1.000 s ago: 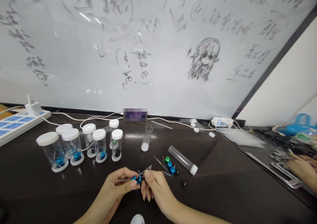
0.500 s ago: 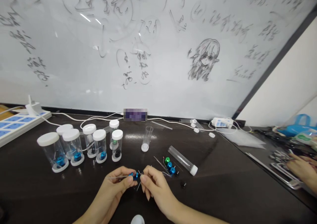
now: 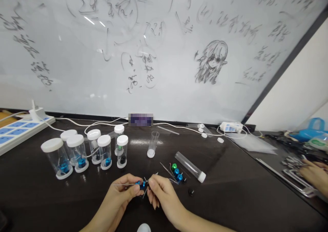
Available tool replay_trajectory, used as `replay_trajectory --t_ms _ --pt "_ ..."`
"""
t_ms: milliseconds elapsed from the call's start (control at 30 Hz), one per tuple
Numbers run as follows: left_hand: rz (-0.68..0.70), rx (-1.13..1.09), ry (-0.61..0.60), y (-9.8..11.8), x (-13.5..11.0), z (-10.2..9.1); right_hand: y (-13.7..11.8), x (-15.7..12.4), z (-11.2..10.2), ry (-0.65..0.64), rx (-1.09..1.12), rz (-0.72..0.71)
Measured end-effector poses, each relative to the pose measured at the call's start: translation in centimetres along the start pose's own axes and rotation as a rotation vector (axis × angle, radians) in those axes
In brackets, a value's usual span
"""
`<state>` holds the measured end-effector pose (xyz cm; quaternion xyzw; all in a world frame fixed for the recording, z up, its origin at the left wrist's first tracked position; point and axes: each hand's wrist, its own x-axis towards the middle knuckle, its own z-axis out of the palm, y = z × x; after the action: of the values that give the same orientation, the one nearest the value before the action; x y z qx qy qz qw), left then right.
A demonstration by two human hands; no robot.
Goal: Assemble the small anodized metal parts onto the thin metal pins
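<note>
My left hand point(image 3: 122, 197) pinches a small blue metal part point(image 3: 141, 184) with thin wire leads sticking out to the left. My right hand point(image 3: 160, 194) pinches the same part from the right, thumb and forefinger closed on it. Both hands hover just above the dark table point(image 3: 38, 197) near its front edge. Just right of my hands lie several loose small parts, green point(image 3: 174, 166) and blue point(image 3: 177, 174), with thin wires. A clear tube with a white cap point(image 3: 190, 162) lies on its side beside them. An open clear tube point(image 3: 153, 144) stands upright behind.
Several capped clear vials point(image 3: 77, 152) holding blue or black parts stand at the left. A power strip point(image 3: 17, 132) lies far left, white cables and loose caps point(image 3: 210, 136) along the whiteboard. Another person's hand point(image 3: 314, 175) works at the right edge among tools.
The hands and the blue part have barely shifted. My right fingers have closed back onto the part after sitting slightly apart from it. The view moved a little.
</note>
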<state>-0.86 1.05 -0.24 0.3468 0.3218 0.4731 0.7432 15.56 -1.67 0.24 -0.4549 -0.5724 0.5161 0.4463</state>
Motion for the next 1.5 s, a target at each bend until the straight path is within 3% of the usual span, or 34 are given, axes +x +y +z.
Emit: replay_trajectory --t_ms 367,900,1200,1367,1500 --pt "-0.005 -0.018 -0.013 0.03 0.42 -0.31 -0.32 -0.16 -0.02 0.079 0.014 -0.052" --pt "-0.015 0.023 -0.035 0.59 -0.16 0.38 0.12 0.13 -0.07 0.007 -0.019 0.002" --pt "-0.017 -0.001 -0.084 0.37 0.07 0.00 -0.15 -0.04 0.02 0.047 -0.015 -0.042" --pt "-0.013 -0.014 -0.048 0.53 -0.06 0.15 -0.23 0.02 0.04 0.122 0.036 -0.051" --pt "-0.020 -0.019 -0.035 0.65 -0.12 0.38 -0.29 0.02 0.01 0.095 0.037 -0.047"
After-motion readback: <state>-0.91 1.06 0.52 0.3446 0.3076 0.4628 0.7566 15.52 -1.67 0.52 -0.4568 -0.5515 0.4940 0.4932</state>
